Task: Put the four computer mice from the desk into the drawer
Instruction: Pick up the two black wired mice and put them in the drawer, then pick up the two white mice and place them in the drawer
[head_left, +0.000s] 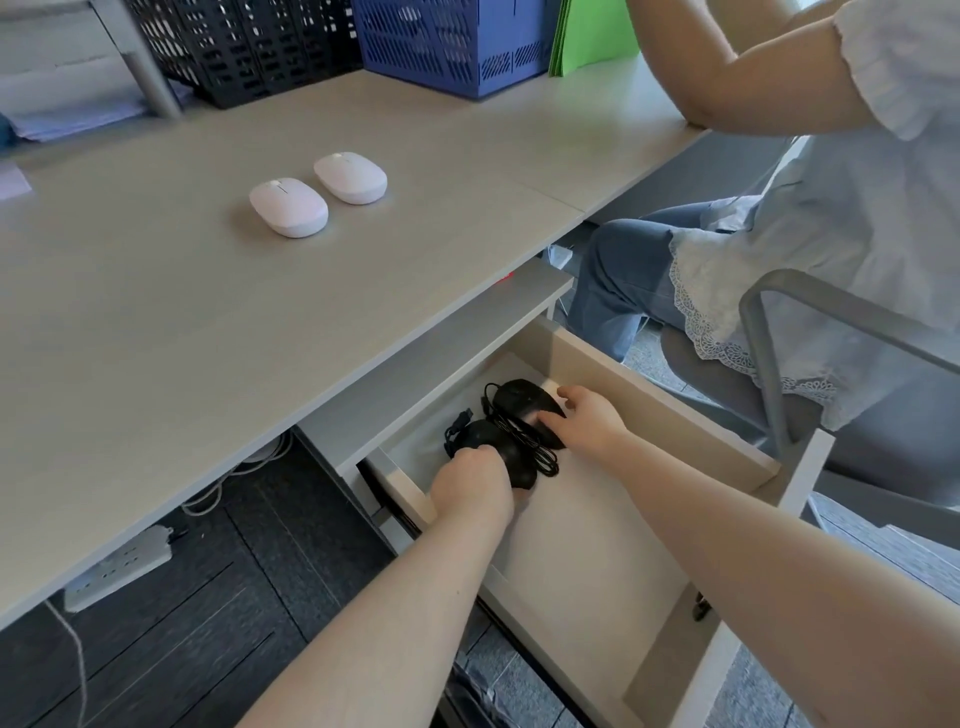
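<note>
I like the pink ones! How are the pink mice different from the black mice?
The two pink mice are pale and show no cords; the two black mice are dark with bundled cables. The pink mice lie untouched on the desk; the black mice are inside the open drawer, under the left hand and right hand. Both pairs lie side by side.

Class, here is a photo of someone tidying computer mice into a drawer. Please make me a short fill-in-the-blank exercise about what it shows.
1. The number of pink mice left on the desk is ____.
2. The two mice lying in the open drawer are ____ in colour.
3. The left hand and right hand each rest on a corded mouse inside the ____.

Missing words: two; black; drawer
</note>
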